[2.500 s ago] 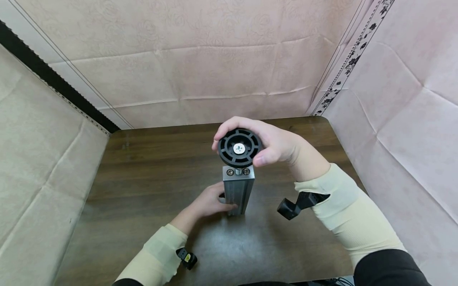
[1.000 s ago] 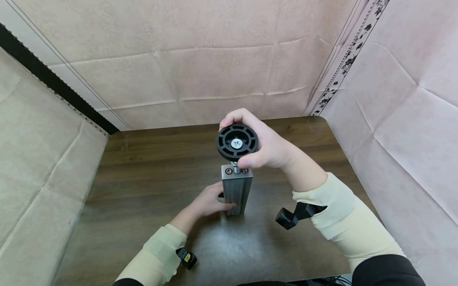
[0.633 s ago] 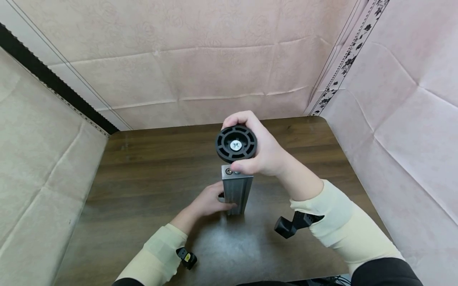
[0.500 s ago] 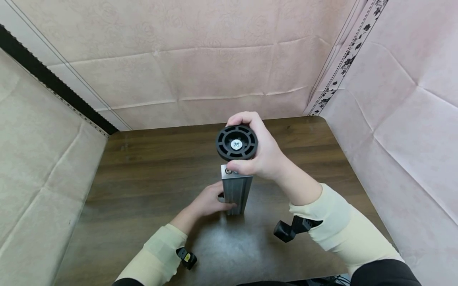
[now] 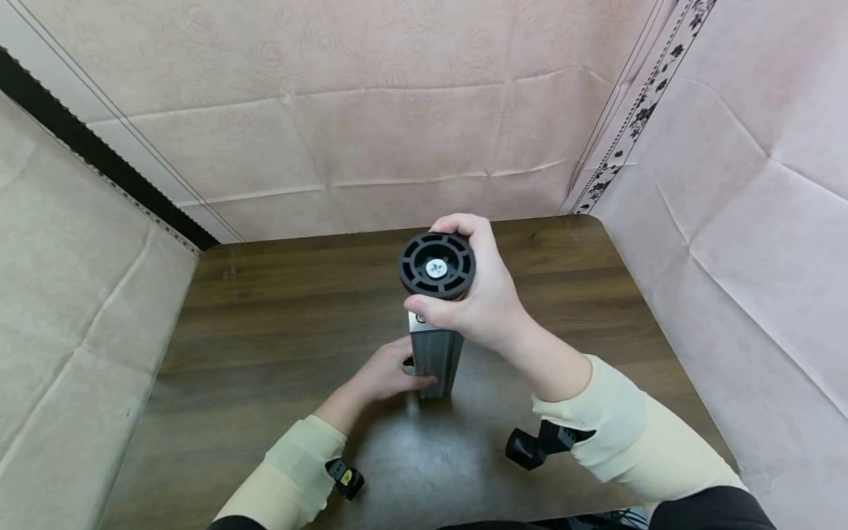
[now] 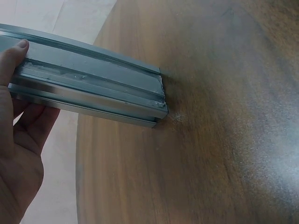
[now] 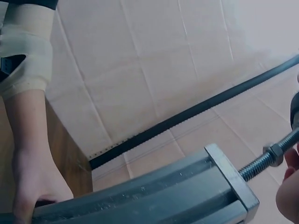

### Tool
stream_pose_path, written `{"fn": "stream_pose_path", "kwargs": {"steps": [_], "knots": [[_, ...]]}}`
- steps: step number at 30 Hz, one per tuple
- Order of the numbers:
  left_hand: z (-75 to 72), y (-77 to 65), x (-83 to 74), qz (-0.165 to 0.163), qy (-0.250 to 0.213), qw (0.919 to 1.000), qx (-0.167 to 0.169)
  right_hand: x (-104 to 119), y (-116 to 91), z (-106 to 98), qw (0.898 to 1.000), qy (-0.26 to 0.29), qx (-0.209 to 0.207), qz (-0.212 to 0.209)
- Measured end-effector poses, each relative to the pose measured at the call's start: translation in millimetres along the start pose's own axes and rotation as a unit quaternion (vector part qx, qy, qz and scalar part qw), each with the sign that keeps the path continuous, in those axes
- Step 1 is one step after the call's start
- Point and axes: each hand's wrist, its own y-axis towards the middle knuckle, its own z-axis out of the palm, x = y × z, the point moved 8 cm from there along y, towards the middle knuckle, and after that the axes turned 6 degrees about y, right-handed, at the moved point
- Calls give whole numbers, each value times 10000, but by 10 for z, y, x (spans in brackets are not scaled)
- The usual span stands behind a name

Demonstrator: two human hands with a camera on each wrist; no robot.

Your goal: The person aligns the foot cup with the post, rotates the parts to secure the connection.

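An aluminium profile (image 5: 439, 357) stands upright on the table, and its lower end meets the wood in the left wrist view. Around its lower part my left hand (image 5: 391, 374) grips, thumb on the near face (image 6: 9, 60) and fingers behind. On top is a black round levelling foot (image 5: 436, 266) with a screw head at its centre. My right hand (image 5: 486, 302) holds the foot by its rim, thumb in front and fingers at the far side. A threaded rod (image 7: 254, 167) with a nut (image 7: 275, 154) runs from the foot into the profile's end plate (image 7: 233, 179).
The brown wooden table (image 5: 285, 316) has pale patterned cloth walls (image 5: 371, 132) at its back and sides. Small black wrist cameras (image 5: 526, 447) sit on both cream sleeves (image 5: 636, 430). Some cables (image 5: 632, 519) show at the front edge.
My right hand has swung clockwise around the foot's rim: the thumb moved left across the front, the fingers right along the far side. My left hand and the profile stay in place.
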Motion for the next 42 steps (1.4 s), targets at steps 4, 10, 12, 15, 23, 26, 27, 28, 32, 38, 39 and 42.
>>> {"fn": "stream_pose_path", "kwargs": {"steps": [4, 10, 12, 15, 23, 26, 27, 28, 32, 38, 39, 42], "knots": [[3, 1, 6, -15, 43, 10000, -20, 29, -32, 11, 9994, -161, -269, 166], [7, 1, 7, -73, -45, 10000, 6, 75, -73, 25, 9961, -633, -591, 148], [5, -1, 5, -88, -55, 9999, 0, 80, -87, 23, 9946, -762, -697, 113], [3, -3, 3, -84, -43, 10000, -14, 86, -101, 25, 9930, -821, -844, 93], [-1, -7, -3, -12, -31, 10000, -73, 91, -132, 37, 9909, -771, -1100, 115], [2, -7, 1, -21, -9, 10000, -81, 89, -140, 34, 9912, -720, -1107, 102], [3, -6, 1, -20, -2, 10000, -83, 89, -141, 35, 9915, -688, -1096, 101], [4, -6, 2, -13, -7, 10000, -84, 85, -139, 36, 9920, -646, -1081, 106], [10, -11, 5, 14, -46, 10000, -70, 61, -139, 37, 9931, -462, -1063, 182], [17, -13, 13, -31, -119, 9999, -12, 51, -134, 16, 9922, -477, -1117, 262], [18, -11, 13, -37, -120, 9999, 2, 54, -133, 11, 9925, -492, -1089, 247], [18, -4, 18, -85, -115, 9999, 35, 87, -125, -6, 9931, -604, -999, 104]]}}
